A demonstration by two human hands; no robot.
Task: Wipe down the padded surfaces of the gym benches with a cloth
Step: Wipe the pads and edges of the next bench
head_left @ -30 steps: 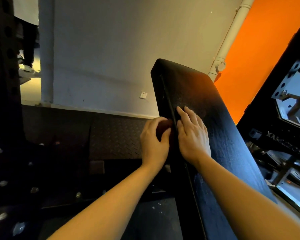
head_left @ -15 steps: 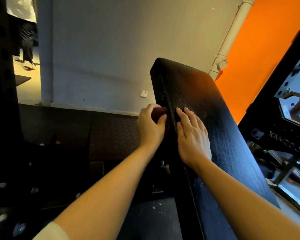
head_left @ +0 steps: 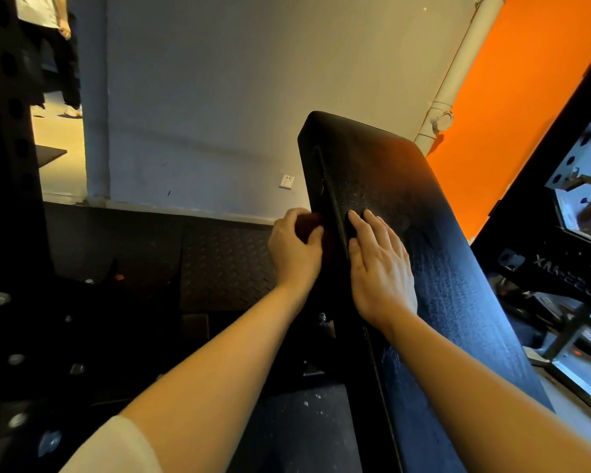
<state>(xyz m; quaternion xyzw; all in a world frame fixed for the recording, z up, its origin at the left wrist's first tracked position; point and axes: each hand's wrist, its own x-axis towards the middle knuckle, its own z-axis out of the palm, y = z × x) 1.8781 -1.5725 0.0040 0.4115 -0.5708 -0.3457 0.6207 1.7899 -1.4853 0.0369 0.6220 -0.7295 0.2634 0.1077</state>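
Note:
A black padded bench back (head_left: 423,206) rises tilted from the lower right to the upper middle of the head view. My left hand (head_left: 294,250) is shut on a dark reddish cloth (head_left: 307,221) and presses it against the pad's left side edge. Only a small patch of the cloth shows between thumb and fingers. My right hand (head_left: 379,268) lies flat on the pad's top face just right of the edge seam, fingers together and pointing up the pad, holding nothing.
A black perforated rack upright (head_left: 7,165) stands at the left. Dark checker-plate flooring (head_left: 219,264) lies below a grey wall with a socket (head_left: 286,181). A black machine frame (head_left: 560,254) is at the right, by an orange wall. A person's legs (head_left: 62,63) show at top left.
My left hand with the cloth has slid up along the pad's side edge. My right hand has moved up the pad a little with it.

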